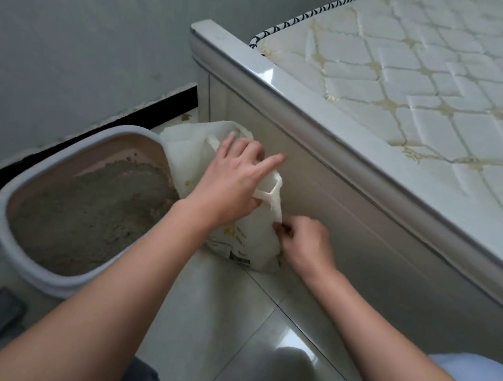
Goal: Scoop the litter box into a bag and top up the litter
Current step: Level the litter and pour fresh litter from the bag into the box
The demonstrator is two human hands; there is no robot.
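Your left hand (233, 172) lies on the white bag (238, 230) with fingers mostly straight, steadying it against the bed frame (353, 210), while your right hand (303, 245) pinches its edge — likely to open it. The litter box (25, 243) sits just beside — handy for scooping.

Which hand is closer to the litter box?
Left. The left hand rests on the white bag right beside the litter box. The right hand pinches the bag's far edge, next to the bed frame.
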